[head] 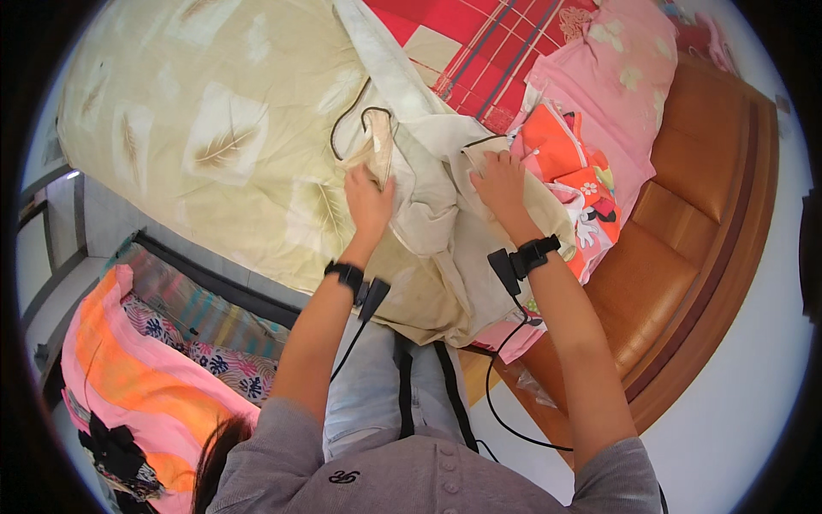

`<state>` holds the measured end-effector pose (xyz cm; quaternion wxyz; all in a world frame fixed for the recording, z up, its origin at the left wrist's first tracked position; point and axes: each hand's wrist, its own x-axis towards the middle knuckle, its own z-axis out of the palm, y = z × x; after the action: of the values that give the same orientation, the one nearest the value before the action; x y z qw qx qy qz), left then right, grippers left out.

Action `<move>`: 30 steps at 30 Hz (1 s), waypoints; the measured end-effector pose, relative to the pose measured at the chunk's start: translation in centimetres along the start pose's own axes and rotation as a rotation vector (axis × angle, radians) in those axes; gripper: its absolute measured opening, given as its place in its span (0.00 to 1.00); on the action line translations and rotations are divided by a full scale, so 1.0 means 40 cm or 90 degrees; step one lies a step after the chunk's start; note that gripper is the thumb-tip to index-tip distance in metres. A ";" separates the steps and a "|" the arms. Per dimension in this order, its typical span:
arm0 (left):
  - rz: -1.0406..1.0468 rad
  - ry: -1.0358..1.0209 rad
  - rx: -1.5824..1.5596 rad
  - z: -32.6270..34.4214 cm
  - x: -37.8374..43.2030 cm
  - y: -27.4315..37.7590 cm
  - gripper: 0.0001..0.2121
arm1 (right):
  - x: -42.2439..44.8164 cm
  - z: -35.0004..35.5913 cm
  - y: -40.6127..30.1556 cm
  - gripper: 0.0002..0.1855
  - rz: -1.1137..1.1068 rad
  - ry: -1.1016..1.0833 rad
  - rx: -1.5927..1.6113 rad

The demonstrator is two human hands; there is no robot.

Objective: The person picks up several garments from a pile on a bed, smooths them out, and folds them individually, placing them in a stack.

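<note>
A large pale beige fabric cover (257, 186) with a feather print is spread out before me, its off-white underside showing in rumpled folds in the middle. My left hand (369, 196) grips a bunched, dark-piped edge of this fabric, which sticks up past the fingers. To the right, my right hand (501, 183) lies on another dark-piped corner, fingers bent over it; whether they pinch the cloth is hard to tell. Bright orange-red printed fabric (559, 148) lies just right of my right hand.
Behind lies a red checked cloth (481, 58), with pink floral fabric (616, 83) beside it. A brown leather headboard (661, 276) with a wooden rim curves along the right. At lower left, a pink-and-orange striped cloth (141, 379) hangs over a dark-edged container (212, 283) holding patterned fabrics.
</note>
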<state>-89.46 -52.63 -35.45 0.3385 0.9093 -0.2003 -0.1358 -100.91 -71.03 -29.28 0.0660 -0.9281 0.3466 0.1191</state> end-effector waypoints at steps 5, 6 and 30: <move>-0.037 -0.006 0.070 0.057 0.098 -0.009 0.26 | 0.009 0.035 -0.002 0.13 0.036 0.104 0.305; -0.030 -0.012 0.057 0.061 0.109 -0.019 0.24 | 0.006 0.011 -0.022 0.12 0.089 0.153 0.426; 0.026 -0.098 -0.578 -0.268 0.046 0.270 0.16 | -0.062 -0.317 -0.314 0.16 0.046 0.073 0.576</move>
<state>-86.67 -54.92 -20.53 0.6893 0.6520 -0.1632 -0.2705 -92.20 -62.65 -15.92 0.4409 -0.7984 0.3992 -0.0938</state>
